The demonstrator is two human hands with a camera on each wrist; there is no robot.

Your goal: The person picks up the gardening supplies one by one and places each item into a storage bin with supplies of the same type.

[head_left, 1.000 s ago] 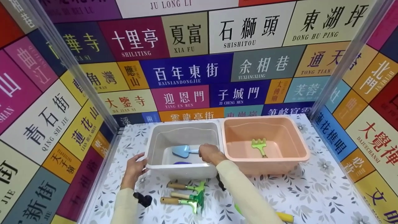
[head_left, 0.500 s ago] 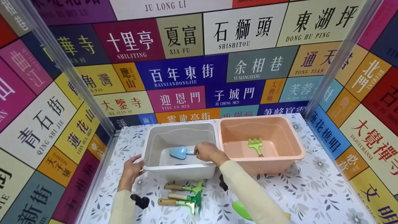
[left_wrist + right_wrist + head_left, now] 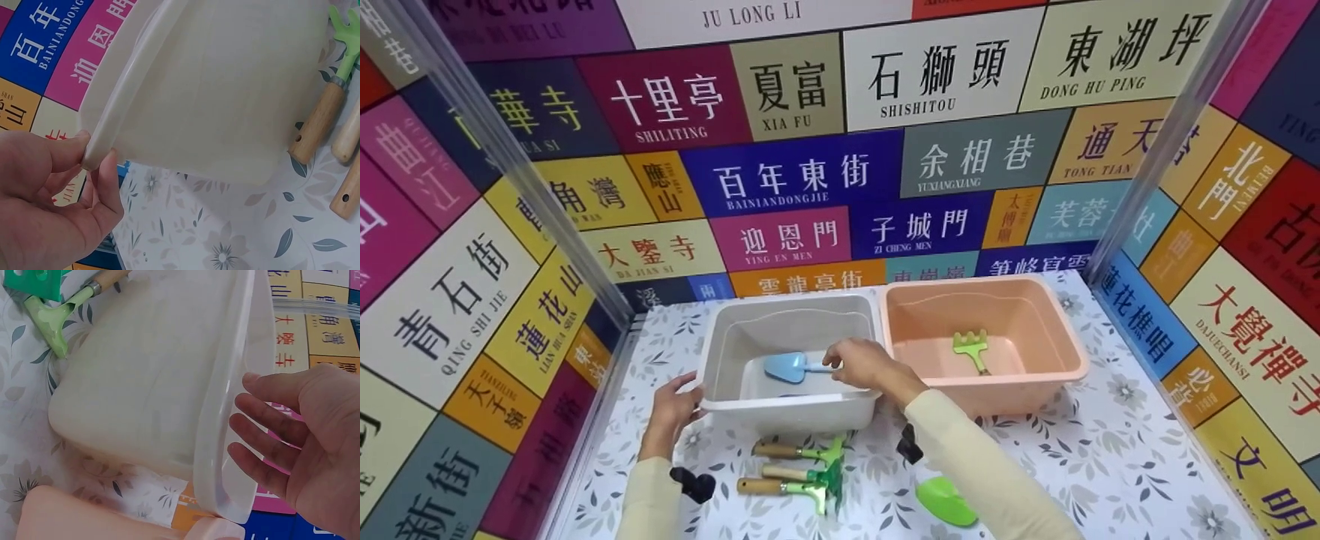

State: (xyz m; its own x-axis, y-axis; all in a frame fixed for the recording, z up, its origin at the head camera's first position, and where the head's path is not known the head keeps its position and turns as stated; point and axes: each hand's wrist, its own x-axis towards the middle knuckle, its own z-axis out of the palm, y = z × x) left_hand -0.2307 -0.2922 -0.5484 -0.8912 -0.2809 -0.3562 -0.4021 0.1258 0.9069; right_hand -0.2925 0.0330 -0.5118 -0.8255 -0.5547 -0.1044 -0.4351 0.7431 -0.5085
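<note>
In the head view my left hand (image 3: 675, 409) is at the left edge of a pale grey plastic basin (image 3: 787, 416). The left wrist view shows its thumb and fingers pinching the basin's rim (image 3: 126, 84). A light blue toy shovel (image 3: 786, 367) lies inside, its handle pointing right. My right hand (image 3: 861, 364) hovers over the basin at the end of that handle. In the right wrist view its fingers (image 3: 264, 444) are spread and loosely bent by the rim, holding nothing visible. Part of a dark blue item (image 3: 791, 395) shows low in the basin.
A peach basin (image 3: 990, 394) stands against the right side, with a green toy rake (image 3: 971, 345) inside. Several wooden-handled green garden tools (image 3: 802, 476) lie in front. A green rounded blade (image 3: 945, 501) lies beside the right sleeve. Printed walls surround the floral tabletop (image 3: 1140, 450).
The right hand's fingers have loosened and lifted off the shovel's handle, and the shovel lies still. The right forearm has shifted, uncovering the green blade. The left hand stays at the rim.
</note>
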